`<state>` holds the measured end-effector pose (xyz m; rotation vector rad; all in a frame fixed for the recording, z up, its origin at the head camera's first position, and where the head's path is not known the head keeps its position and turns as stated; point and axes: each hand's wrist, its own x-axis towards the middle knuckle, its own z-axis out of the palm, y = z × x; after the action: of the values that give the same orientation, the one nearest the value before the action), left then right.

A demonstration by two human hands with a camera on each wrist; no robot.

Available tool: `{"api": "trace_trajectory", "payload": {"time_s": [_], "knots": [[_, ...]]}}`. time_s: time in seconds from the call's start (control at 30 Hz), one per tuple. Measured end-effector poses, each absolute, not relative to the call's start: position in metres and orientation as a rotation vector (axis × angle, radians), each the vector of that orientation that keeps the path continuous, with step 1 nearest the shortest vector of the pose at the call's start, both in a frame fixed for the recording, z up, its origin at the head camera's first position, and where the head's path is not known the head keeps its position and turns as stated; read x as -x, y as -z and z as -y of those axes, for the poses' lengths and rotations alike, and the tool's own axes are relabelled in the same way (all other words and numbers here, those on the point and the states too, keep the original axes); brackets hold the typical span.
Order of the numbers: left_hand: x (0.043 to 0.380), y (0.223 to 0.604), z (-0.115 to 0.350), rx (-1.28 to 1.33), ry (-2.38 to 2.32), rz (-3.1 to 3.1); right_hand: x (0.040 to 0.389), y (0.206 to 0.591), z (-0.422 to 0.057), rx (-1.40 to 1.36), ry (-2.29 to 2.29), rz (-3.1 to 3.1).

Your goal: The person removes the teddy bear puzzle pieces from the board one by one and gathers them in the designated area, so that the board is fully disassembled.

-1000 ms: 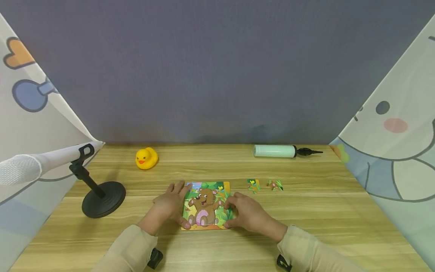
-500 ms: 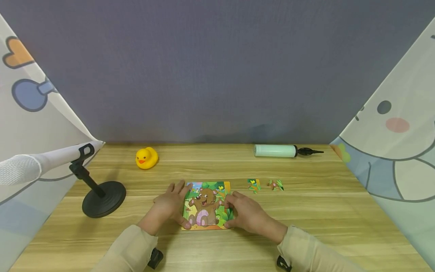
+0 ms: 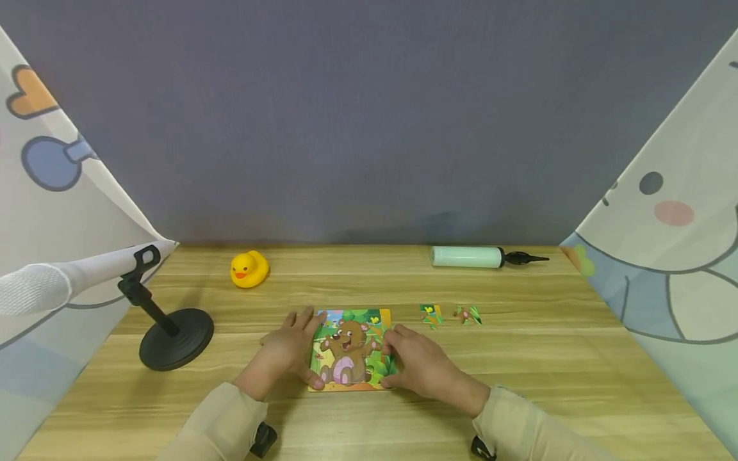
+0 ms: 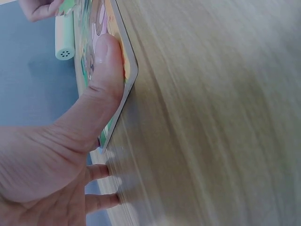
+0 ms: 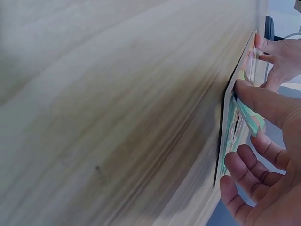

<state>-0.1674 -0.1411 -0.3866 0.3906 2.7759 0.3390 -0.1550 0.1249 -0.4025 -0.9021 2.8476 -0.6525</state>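
A jigsaw puzzle board [image 3: 350, 349] with a brown bear picture lies on the table. My left hand [image 3: 291, 346] spreads over its left side, fingers straight. In the left wrist view its thumb [image 4: 107, 66] presses on the front corner, while two fingertips touch the wood. At the right edge my right hand [image 3: 421, 362] pinches a green puzzle piece [image 5: 249, 117] between thumb and index finger. That piece is tilted up at the board's surface in the right wrist view, the other fingers loosely curled. Two loose pieces, one with a yellow bird [image 3: 430, 314] and one brown and green [image 3: 467, 314], lie beyond the right hand.
A yellow rubber duck [image 3: 249, 269] sits at the back left. A white microphone [image 3: 86, 272] on a black round stand [image 3: 175, 338] stands on the left. Near the back wall lies a pale green hand pump [image 3: 467, 257] with a black nozzle.
Both hands and the board stay almost in place. The right hand's fingers shift only very slightly at the board's right edge.
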Motion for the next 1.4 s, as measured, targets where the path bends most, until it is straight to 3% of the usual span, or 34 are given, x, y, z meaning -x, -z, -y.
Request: {"api": "trace_trajectory", "payload": {"time_s": [1.4], "knots": [[0.167, 0.387, 0.141, -0.372, -0.304, -2.778, 0.176, 0.406, -0.127, 0.937, 0.581, -2.865]]}}
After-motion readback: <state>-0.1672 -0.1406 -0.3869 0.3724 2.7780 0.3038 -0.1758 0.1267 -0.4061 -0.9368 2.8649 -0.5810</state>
